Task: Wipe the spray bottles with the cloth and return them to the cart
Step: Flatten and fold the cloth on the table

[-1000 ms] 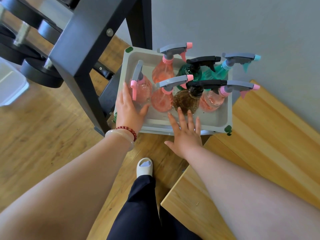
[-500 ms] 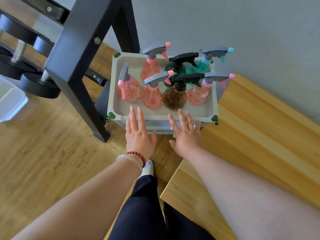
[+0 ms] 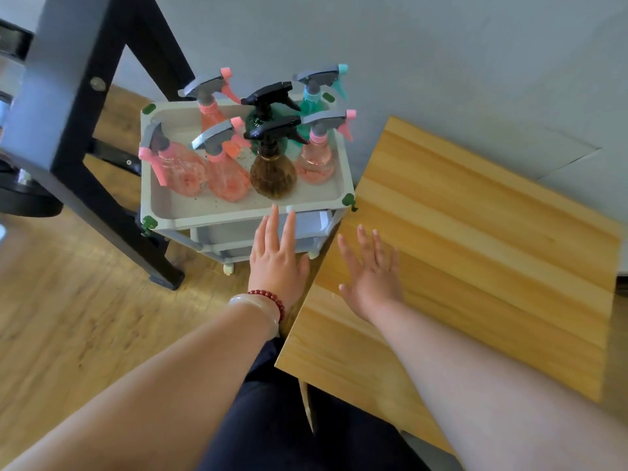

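Observation:
Several spray bottles stand in the top tray of a small white cart point(image 3: 217, 212): pink ones point(image 3: 183, 171), a brown one with a black trigger point(image 3: 273, 175), a dark green one point(image 3: 258, 122) and a teal one point(image 3: 311, 105). My left hand point(image 3: 277, 256) is stretched flat, its fingertips at the tray's near rim, holding nothing. Over the wooden table point(image 3: 475, 232), my right hand point(image 3: 372, 270) hovers with fingers spread and empty. I see no cloth.
A black steel rack leg point(image 3: 91, 158) stands just left of the cart, with weight plates point(image 3: 23, 195) behind it. A grey wall runs behind cart and table. My dark trouser legs point(image 3: 282, 419) are at the bottom centre, over wooden floor.
Both hands have pulled back from the tray. The left moved from inside it, beside the pink bottle, to its near rim; the right shifted right over the table. The view swung left.

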The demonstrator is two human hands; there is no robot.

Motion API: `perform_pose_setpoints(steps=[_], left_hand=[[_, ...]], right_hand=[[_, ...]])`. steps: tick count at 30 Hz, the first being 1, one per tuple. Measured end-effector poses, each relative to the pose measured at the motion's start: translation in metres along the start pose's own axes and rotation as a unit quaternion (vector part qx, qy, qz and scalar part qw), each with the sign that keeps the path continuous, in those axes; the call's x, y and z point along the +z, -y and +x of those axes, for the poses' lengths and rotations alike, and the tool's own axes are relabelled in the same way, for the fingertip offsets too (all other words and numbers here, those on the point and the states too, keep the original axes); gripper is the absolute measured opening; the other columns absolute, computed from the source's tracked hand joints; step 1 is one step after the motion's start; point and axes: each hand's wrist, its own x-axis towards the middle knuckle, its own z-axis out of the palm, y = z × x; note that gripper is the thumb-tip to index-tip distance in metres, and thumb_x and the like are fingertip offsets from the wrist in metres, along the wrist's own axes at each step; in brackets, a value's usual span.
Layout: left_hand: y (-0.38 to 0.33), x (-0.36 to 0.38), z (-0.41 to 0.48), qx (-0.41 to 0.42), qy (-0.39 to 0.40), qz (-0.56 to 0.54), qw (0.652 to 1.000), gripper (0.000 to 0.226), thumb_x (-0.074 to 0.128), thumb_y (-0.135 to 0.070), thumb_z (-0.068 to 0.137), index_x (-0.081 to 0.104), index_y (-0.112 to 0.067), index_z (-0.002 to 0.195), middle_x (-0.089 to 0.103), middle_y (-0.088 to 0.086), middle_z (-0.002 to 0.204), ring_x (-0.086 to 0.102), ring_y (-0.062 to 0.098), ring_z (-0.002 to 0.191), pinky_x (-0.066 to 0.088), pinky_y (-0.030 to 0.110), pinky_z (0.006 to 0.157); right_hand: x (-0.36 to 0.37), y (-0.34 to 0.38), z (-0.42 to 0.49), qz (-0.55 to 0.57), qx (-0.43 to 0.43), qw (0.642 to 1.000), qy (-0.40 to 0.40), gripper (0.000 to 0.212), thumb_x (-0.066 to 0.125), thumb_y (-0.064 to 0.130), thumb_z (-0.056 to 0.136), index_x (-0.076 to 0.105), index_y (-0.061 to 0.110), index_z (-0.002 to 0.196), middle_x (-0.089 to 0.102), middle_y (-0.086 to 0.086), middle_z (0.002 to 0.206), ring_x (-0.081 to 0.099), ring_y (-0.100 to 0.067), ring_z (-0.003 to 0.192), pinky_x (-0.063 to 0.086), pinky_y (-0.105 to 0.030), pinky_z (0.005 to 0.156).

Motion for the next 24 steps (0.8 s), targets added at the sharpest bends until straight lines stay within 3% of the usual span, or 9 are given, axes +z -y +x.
perform_pose_setpoints(steps=[4, 15, 24], left_hand=[[-0.021, 0.025, -0.015, 0.007, 0.025, 0.004, 1.000, 0.073, 0.043, -0.032, 0.102, -0.005, -0.022, 0.157, -0.014, 0.002, 0.164, -0.011, 0.023, 0.150, -0.005, 0.035, 0.119], [-0.058, 0.082, -0.057, 0.016, 0.058, 0.008, 0.998, 0.073, 0.045, -0.030, 0.101, -0.001, -0.025, 0.157, -0.007, -0.001, 0.165, -0.007, 0.021, 0.151, 0.001, 0.038, 0.121], [-0.062, 0.101, -0.075, 0.063, 0.121, 0.037, 0.990, 0.070, 0.042, -0.032, 0.102, -0.001, -0.028, 0.157, -0.008, -0.002, 0.165, -0.008, 0.019, 0.151, 0.004, 0.040, 0.121]], right_hand=[[0.024, -0.025, -0.017, 0.009, 0.015, 1.000, 0.013, 0.086, 0.040, 0.042, 0.102, -0.038, 0.036, 0.139, -0.051, -0.001, 0.140, -0.035, -0.030, 0.143, -0.016, -0.054, 0.115], [0.091, -0.086, -0.060, 0.043, 0.032, 0.998, 0.043, 0.079, 0.037, 0.044, 0.103, -0.027, 0.038, 0.149, -0.050, 0.004, 0.140, -0.035, -0.028, 0.143, -0.014, -0.054, 0.117], [0.134, -0.088, -0.088, 0.107, 0.104, 0.987, 0.062, 0.073, 0.032, 0.047, 0.104, -0.024, 0.037, 0.150, -0.046, 0.003, 0.143, -0.030, -0.032, 0.145, -0.006, -0.056, 0.119]])
